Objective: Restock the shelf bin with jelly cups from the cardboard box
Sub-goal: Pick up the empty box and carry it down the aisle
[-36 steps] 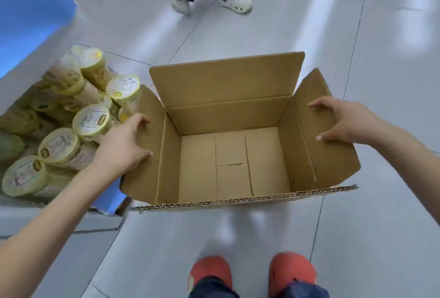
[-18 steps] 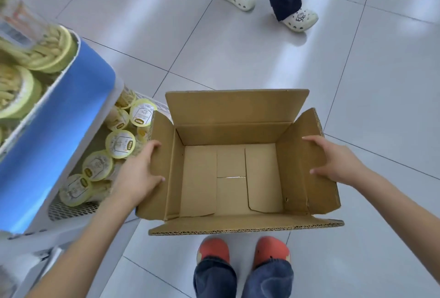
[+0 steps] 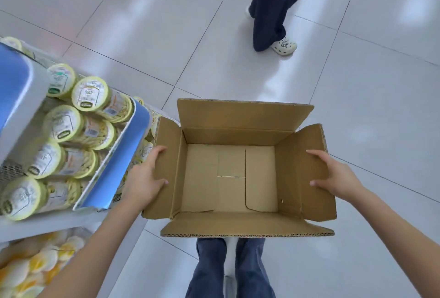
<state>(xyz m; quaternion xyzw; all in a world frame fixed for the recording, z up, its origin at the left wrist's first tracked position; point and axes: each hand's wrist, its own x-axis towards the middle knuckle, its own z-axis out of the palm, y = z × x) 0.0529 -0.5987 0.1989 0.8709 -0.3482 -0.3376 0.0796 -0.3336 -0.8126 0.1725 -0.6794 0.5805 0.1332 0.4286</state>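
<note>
Cardboard box [image 3: 228,178] is empty as I read it, held over the floor, my left hand [image 3: 145,178] and right hand [image 3: 333,176] each with a grip on a side flap. Jelly cups [image 3: 69,121] fill the shelf bin [image 3: 114,155]; restocking looks finished.

At frame centre, my open brown cardboard box [image 3: 234,178] has a bare interior, reachable from above between its raised flaps. At frame left, the blue-fronted wire shelf bin [image 3: 123,155], packed with yellow-lidded jelly cups [image 3: 89,94], crowds my left hand [image 3: 145,178]. White tiled floor [image 3: 381,112] at right lies open.
</note>
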